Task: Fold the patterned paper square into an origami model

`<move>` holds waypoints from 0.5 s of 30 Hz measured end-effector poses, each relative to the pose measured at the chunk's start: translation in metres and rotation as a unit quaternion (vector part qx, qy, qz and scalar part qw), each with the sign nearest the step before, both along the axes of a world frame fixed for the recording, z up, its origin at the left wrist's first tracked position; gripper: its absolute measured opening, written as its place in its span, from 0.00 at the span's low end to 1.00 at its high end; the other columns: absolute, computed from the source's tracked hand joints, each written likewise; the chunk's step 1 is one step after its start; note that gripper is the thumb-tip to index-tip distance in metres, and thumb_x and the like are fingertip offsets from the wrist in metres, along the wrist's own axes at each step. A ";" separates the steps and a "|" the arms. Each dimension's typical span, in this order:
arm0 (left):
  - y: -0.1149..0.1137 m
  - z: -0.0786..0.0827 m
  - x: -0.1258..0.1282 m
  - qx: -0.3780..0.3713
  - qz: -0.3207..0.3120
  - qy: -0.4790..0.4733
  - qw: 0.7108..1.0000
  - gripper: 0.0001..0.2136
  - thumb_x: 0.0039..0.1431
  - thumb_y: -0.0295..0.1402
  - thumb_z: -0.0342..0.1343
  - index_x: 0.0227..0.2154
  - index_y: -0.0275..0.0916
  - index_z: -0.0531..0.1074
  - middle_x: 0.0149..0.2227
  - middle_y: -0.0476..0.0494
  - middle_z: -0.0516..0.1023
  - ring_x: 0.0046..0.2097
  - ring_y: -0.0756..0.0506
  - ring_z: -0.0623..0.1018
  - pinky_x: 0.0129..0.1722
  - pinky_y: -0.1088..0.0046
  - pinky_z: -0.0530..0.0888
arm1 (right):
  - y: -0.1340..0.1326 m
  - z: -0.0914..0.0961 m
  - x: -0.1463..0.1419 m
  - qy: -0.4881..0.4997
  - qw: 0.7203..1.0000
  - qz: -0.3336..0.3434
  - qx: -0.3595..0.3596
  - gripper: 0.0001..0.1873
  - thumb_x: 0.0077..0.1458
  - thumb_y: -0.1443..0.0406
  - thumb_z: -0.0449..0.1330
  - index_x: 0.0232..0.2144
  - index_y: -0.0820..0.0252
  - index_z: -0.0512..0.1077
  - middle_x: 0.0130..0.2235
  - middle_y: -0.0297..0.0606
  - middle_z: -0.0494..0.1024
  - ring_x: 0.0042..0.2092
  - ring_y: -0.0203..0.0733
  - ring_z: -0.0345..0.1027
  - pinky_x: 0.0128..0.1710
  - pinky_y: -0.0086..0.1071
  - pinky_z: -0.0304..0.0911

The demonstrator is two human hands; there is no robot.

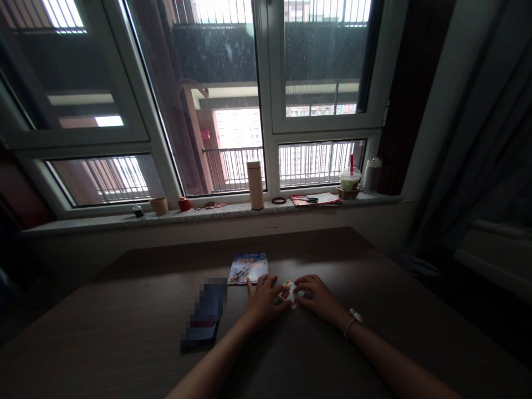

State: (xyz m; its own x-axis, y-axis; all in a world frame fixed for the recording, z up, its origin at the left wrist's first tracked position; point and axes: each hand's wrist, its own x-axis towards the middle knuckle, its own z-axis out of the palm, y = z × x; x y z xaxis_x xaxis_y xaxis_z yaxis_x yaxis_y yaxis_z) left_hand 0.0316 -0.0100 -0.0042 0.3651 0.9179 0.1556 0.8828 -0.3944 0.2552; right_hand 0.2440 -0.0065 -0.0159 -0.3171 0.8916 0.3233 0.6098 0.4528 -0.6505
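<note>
A small folded piece of coloured paper [290,291] lies on the dark wooden table [124,310] between my hands. My left hand [265,302] rests flat with its fingers spread, its fingertips on the paper's left edge. My right hand [319,296] lies on the paper's right side, fingers curled and pressing down on it. A thin bracelet circles my right wrist. Just beyond my left hand lies a colourful booklet or paper pack [248,268].
A dark flat object [205,316], blurred out, lies left of my left arm. The windowsill holds a tall white flask [255,184], a drink cup with a red straw [350,180], a kettle-like jug [372,174], small pots [159,205] and red papers [316,199].
</note>
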 end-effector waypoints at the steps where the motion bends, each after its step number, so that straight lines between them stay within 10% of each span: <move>1: 0.000 0.000 0.000 0.002 0.002 -0.002 1.000 0.18 0.57 0.52 0.56 0.50 0.62 0.72 0.63 0.49 0.63 0.65 0.32 0.55 0.58 0.30 0.33 | 0.000 0.000 0.000 0.000 1.000 -0.001 0.002 0.10 0.50 0.62 0.63 0.37 0.53 0.79 0.48 0.38 0.76 0.53 0.46 0.63 0.56 0.38 0.57; 15: 0.004 -0.006 0.001 0.026 0.015 -0.041 0.999 0.11 0.61 0.47 0.55 0.44 0.62 0.76 0.61 0.53 0.66 0.64 0.31 0.57 0.58 0.28 0.37 | -0.008 0.006 -0.006 -0.020 0.999 -0.028 0.010 0.14 0.45 0.60 0.66 0.38 0.54 0.76 0.48 0.37 0.75 0.53 0.47 0.63 0.54 0.38 0.56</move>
State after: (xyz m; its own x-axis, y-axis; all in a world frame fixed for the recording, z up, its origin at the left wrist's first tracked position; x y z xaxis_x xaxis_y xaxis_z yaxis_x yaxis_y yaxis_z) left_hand 0.0330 -0.0061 -0.0101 0.3218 0.9180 0.2318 0.8714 -0.3829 0.3067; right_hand 0.2375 -0.0146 -0.0099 -0.2802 0.9018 0.3291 0.6605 0.4299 -0.6156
